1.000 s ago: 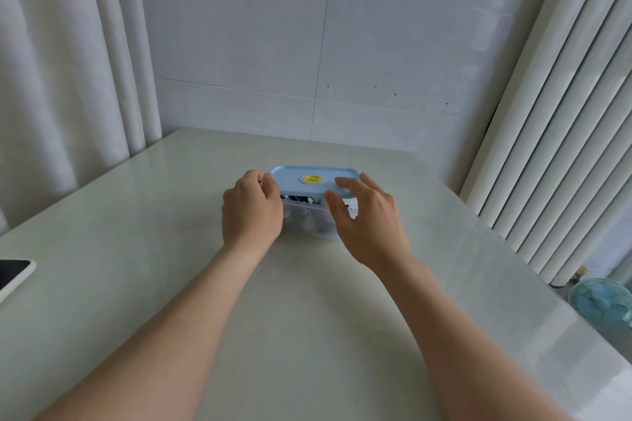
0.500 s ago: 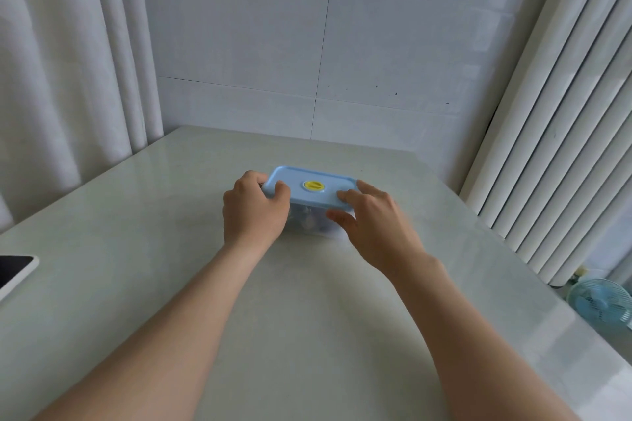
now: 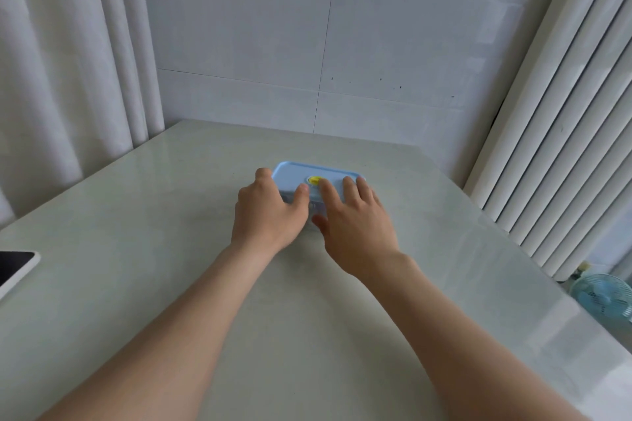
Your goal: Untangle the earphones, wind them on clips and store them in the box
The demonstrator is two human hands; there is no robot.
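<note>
A clear storage box with a light blue lid (image 3: 294, 173) and a yellow round knob (image 3: 315, 180) stands on the pale table (image 3: 171, 267), mid-table. My left hand (image 3: 268, 214) grips the lid's left end, fingers curled over the far edge and thumb on top. My right hand (image 3: 355, 215) lies flat on the lid with straight fingers, its index fingertip at the yellow knob. The box's body and whatever lies inside are hidden behind both hands. No earphones or clips show outside the box.
A phone or tablet with a white rim (image 3: 15, 268) lies at the table's left edge. White curtains hang left and right, a tiled wall stands behind. A small blue fan (image 3: 603, 297) sits on the floor past the right edge.
The lid has come down flat onto the box. My right hand slid from the lid's front edge up onto its top, fingers straightened. My left hand stayed at the left end.
</note>
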